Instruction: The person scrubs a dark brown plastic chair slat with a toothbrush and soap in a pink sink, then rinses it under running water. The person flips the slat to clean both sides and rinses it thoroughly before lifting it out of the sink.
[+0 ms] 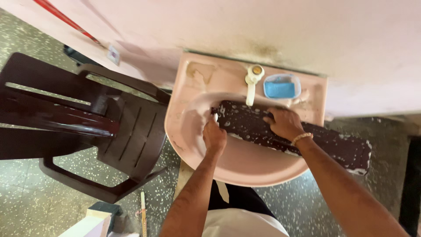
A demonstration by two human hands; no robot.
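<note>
Lying slantwise across the pink sink (193,131), long dark soapy panel (289,134), far end past the rim; left hand (214,136) clenched at near end, right hand (285,123) pressing flat mid-length.

Soft, even daylight fills the room with a pinkish cast, leaving faint shadows on the far wall (272,30), a dim floor (26,197) at left, and edges bowed by the wide lens.

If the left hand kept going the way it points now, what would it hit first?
Probably the white tap, just beyond the soapy dark panel that the left hand touches at its end; depth is unclear, so it might pass beside it.
</note>
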